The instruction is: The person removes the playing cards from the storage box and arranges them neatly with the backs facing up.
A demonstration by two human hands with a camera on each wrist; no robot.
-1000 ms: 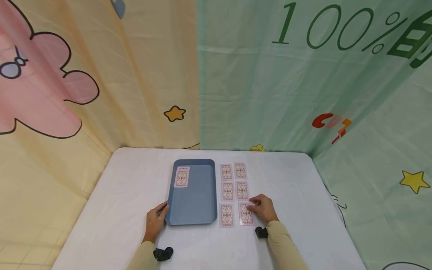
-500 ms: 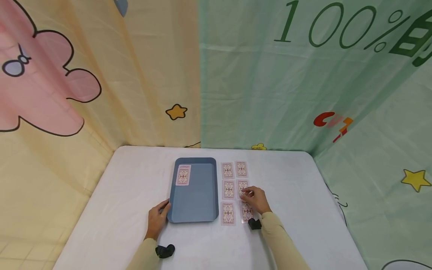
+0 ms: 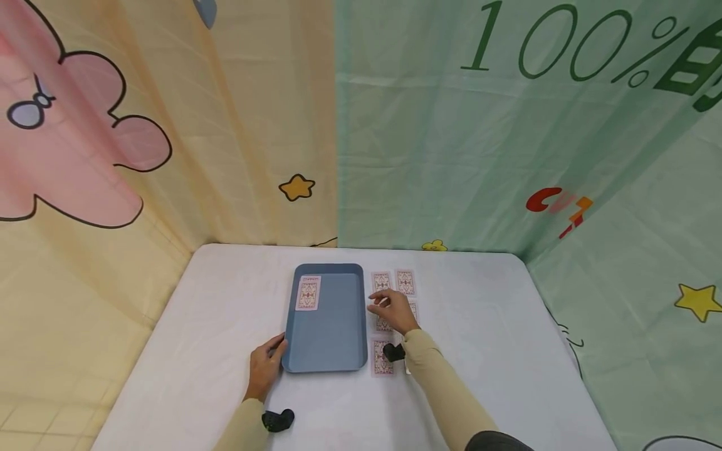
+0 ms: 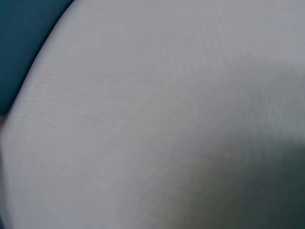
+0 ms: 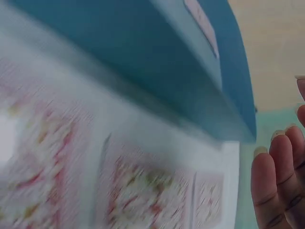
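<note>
My left hand (image 3: 263,371) holds the near left edge of a blue-grey rectangular tray (image 3: 324,344). Some face-down playing cards (image 3: 308,295) with red patterned backs lie overlapping in the tray's far left corner. To the right of the tray, more playing cards (image 3: 405,283) lie face down in two columns. Above these hovers my right hand (image 3: 395,310), its thumb and forefinger apart and nothing visible between them. It hides parts of the middle cards, and my sleeve covers most of the near right card. Separated fingertips (image 5: 263,174) show beside the tray in the right wrist view.
A white cloth covers the table (image 3: 479,313). Printed curtains (image 3: 429,156) hang close behind and at both sides. Black wrist devices (image 3: 278,420) stick out from both of my wrists. The left wrist view is mostly white cloth with a tray corner.
My right hand has moved left and away from me, from the near right card to above the middle of the left column. My left hand stays at the tray.
</note>
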